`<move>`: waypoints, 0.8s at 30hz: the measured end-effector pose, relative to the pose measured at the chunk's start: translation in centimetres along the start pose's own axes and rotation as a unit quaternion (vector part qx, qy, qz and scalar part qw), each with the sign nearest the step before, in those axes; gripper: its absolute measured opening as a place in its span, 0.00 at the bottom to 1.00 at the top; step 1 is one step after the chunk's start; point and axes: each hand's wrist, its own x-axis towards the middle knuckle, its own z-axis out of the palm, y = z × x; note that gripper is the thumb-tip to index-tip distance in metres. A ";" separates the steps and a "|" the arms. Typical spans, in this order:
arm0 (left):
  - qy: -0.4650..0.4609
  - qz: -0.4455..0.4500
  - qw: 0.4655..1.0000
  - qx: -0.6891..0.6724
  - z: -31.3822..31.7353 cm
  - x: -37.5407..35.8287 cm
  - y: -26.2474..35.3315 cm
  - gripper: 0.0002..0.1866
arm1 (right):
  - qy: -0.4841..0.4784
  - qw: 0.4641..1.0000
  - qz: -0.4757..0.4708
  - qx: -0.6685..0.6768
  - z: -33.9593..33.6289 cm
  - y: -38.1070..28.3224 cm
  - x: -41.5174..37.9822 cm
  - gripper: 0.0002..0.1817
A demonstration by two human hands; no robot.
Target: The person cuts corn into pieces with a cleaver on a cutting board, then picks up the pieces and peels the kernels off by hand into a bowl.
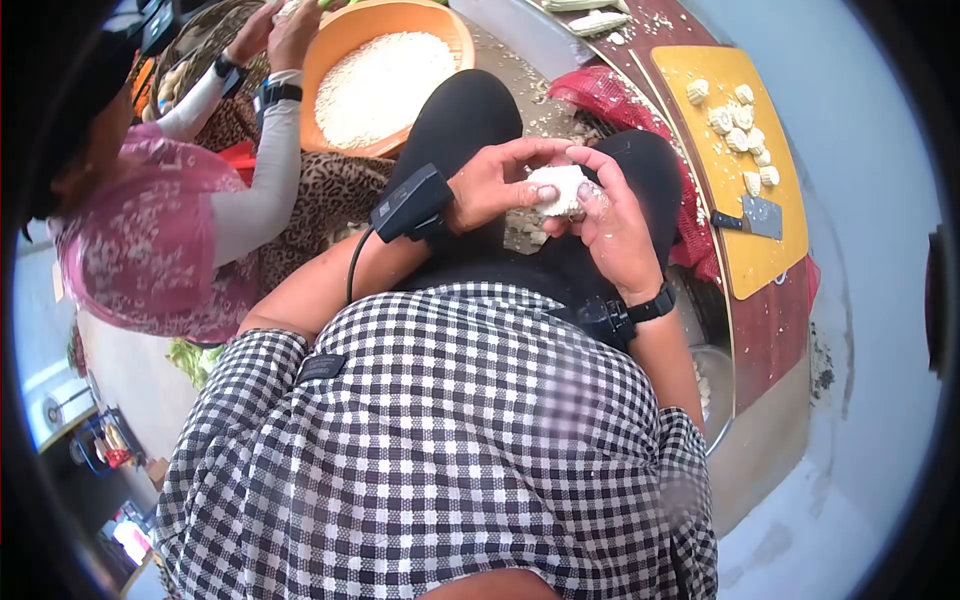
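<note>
A short chunk of white corn on the cob [562,184] is held over my lap, between my two hands. My left hand [492,184] is closed around one side of it, thumb on top of the kernels. From the other side my right hand [618,228] grips the same chunk, its thumb pressed against the kernels. The undersides of both grips are hidden. To the right, several cut corn pieces [740,117] and a cleaver [760,217] with a dark handle lie on a yellow cutting board [700,150].
An orange basin [312,95] of loose white kernels [385,90] stands ahead, left of my knees. Beside it a co-worker [150,215] in pink works with both hands. A red mesh sack [690,230] lies by my right knee. More cobs [598,22] rest at the top right.
</note>
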 end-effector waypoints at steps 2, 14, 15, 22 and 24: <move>-0.003 -0.018 1.000 -0.010 -0.5 -1.1 0.3 0.32 | -0.008 1.000 -0.001 0.019 0.2 1.6 0.1 0.25; 0.090 -0.004 0.996 -0.023 -1.6 -5.8 -1.2 0.22 | -0.113 0.988 0.053 0.096 2.2 2.4 0.9 0.22; 0.101 0.015 0.994 -0.043 -1.7 -6.1 -1.5 0.21 | -0.125 0.986 0.059 0.089 2.5 2.2 0.9 0.22; 0.141 0.068 0.982 -0.102 -2.9 -5.3 -1.9 0.20 | -0.085 0.995 0.052 0.003 1.5 1.5 2.6 0.14; 0.138 0.049 0.981 -0.126 -3.1 -5.2 -2.5 0.20 | -0.062 0.997 0.044 -0.004 0.8 2.6 3.2 0.11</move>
